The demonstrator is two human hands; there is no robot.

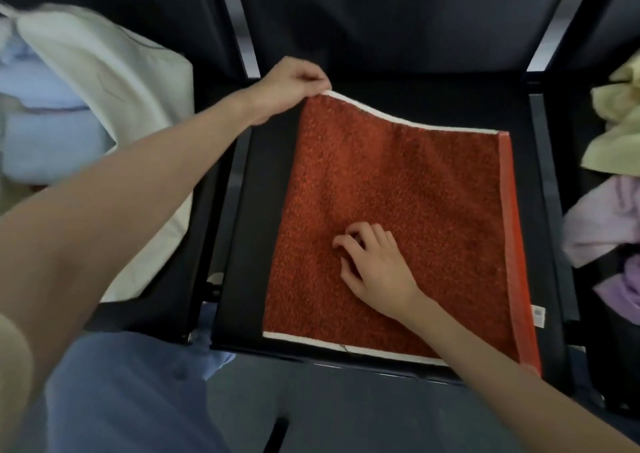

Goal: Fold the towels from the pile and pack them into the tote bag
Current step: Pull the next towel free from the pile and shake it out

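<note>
Dark chair seat (433, 106) carries the rust towel (398, 193), tote bag (114, 82) to its left; left hand (291, 85) pinches the far-left corner, lifted, right hand (370, 255) rests mid-towel with fingers curled; pile (613, 175) lies right

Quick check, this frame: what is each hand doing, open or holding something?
Left hand: pinches the far left corner of the red towel, lifting it.
Right hand: rests on the towel's middle, fingers curled; an actual grip cannot be told.

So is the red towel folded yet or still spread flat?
Spread flat: the red towel lies open on the seat, left hand pinching its far corner.
</note>
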